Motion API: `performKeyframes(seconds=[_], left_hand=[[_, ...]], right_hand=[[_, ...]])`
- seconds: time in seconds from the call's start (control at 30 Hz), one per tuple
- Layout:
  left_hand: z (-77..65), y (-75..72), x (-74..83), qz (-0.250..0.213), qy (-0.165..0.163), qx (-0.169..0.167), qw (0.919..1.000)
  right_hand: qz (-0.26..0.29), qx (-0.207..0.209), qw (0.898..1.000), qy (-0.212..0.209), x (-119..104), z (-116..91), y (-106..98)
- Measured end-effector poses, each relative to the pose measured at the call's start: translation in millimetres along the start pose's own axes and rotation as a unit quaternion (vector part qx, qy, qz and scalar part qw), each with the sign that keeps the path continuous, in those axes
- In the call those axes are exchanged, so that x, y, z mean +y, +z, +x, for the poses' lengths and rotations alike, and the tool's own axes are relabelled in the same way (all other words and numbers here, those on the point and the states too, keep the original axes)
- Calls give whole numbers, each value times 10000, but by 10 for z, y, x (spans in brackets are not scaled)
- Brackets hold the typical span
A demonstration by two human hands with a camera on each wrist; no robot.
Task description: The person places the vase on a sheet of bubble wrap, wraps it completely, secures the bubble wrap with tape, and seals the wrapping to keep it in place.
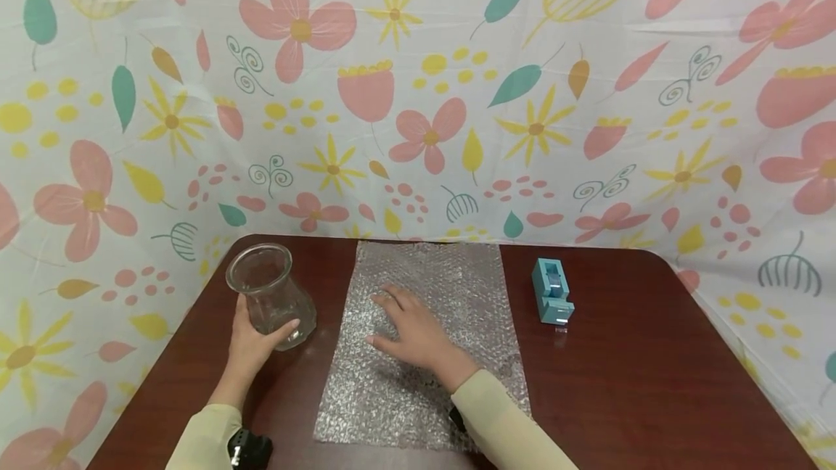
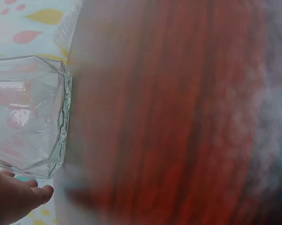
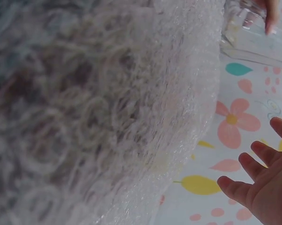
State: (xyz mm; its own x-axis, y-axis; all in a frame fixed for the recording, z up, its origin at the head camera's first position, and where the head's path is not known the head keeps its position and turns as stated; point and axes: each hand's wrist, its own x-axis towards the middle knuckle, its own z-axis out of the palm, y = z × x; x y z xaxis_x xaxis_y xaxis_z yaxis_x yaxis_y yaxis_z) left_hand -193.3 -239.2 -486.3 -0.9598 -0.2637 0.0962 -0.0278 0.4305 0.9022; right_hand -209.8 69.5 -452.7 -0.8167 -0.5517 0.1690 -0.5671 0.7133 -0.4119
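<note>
A clear glass vase (image 1: 277,303) with a round flared rim stands at the left of the table. My left hand (image 1: 251,336) grips its lower body, thumb across the near side and fingers round the left side. The left wrist view shows the faceted base of the vase (image 2: 28,115) at the tabletop, with part of the left hand (image 2: 19,197) below it. Over a sheet of bubble wrap (image 1: 366,397) in the middle, my right hand (image 1: 414,328) hovers with fingers spread, holding nothing. Its fingers (image 3: 251,166) also show apart in the right wrist view.
A light blue tape dispenser (image 1: 551,292) sits right of the bubble wrap, a short clear tape end at its front. The dark brown wooden table (image 1: 653,368) has rounded far corners. Behind it hangs a white cloth (image 1: 418,56) printed with flowers and leaves.
</note>
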Motion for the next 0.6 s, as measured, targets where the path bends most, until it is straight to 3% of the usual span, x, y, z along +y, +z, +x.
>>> performKeyframes(seconds=[0.2, 0.4, 0.6], left_hand=[[-20, -23, 40, 178, -455, -220, 9986], [-25, -37, 63, 348, -330, -79, 9988], [-42, -4, 69, 372, -433, 42, 9984]], right_hand=[[21, -15, 10000, 7, 12, 4, -10], [114, 46, 9999, 0, 16, -5, -55], [111, 84, 9999, 21, 52, -26, -136]])
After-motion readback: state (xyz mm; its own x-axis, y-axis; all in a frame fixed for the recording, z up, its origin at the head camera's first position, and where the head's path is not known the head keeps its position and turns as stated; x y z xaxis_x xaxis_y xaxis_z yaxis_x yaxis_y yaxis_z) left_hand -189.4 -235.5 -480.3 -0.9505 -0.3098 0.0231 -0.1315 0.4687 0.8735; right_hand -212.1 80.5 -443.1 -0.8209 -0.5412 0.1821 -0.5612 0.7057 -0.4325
